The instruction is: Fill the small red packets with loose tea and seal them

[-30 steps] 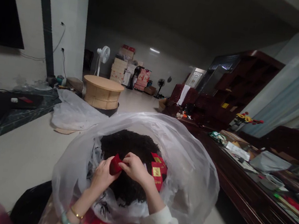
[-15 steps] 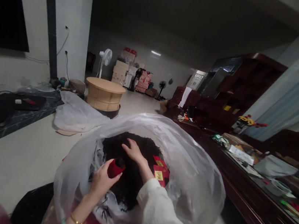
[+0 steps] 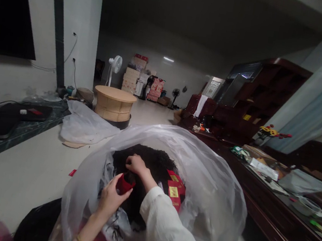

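Red packet [image 3: 124,187] pointing open end upward, long axis leaning off upright, sitting between thumb and fingers of left hand [image 3: 110,198], above near left part of dark stringy heap [image 3: 158,161]. Right hand [image 3: 137,165] curling just beyond packet, over heap; whether fingertips are pinching anything, cannot tell. Translucent plastic bag [image 3: 213,191] holding heap, its rim standing around both hands. Yellow-labelled red packets [image 3: 174,192] lying at heap's right side, right sleeve [image 3: 165,221] crossing in front of heap.
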